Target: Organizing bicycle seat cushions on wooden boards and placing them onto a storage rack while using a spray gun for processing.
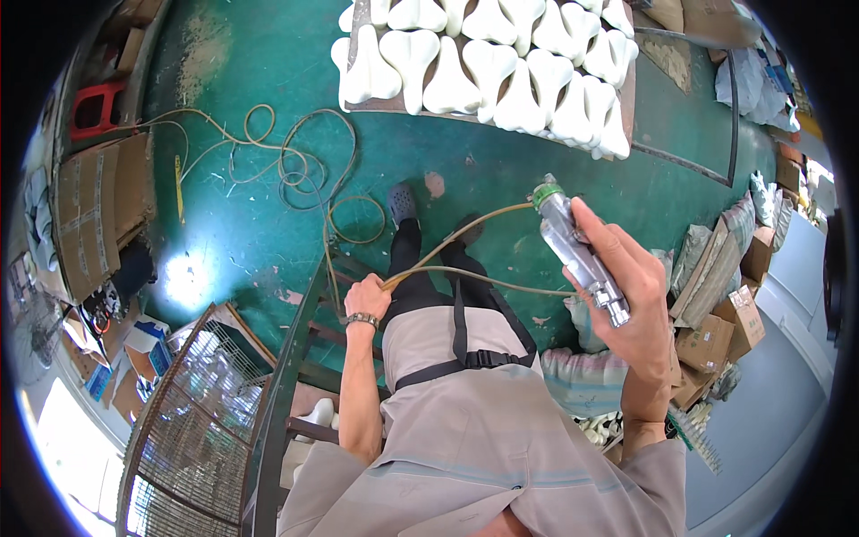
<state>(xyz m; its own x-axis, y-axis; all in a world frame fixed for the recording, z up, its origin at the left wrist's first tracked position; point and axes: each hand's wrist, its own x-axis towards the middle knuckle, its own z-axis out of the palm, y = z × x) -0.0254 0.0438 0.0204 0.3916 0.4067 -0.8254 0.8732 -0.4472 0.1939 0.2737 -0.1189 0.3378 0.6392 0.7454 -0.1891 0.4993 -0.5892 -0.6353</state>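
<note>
My right hand (pixel 635 286) is wrapped round a spray-gun-like tool (pixel 573 242), with a clear and silvery body and a green collar at its far end. One tan hose (pixel 479 220) runs from the collar toward my left. A second stretch of hose (pixel 501 282) passes under my right hand, where its end is hidden. Both stretches meet in my left hand (pixel 369 297), closed round them in front of my waist. Ahead of me, rows of glossy white pear-shaped pieces (pixel 489 72) lie close together on a brown board (pixel 626 112).
Loops of hose (pixel 291 161) lie on the green floor at front left. Beside my left arm stand a dark metal frame (pixel 295 358) and a wire rack (pixel 192 430). Cardboard boxes (pixel 707 345) and stuffed sacks (pixel 586 380) crowd the right. A red plastic stool (pixel 94 107) is at far left.
</note>
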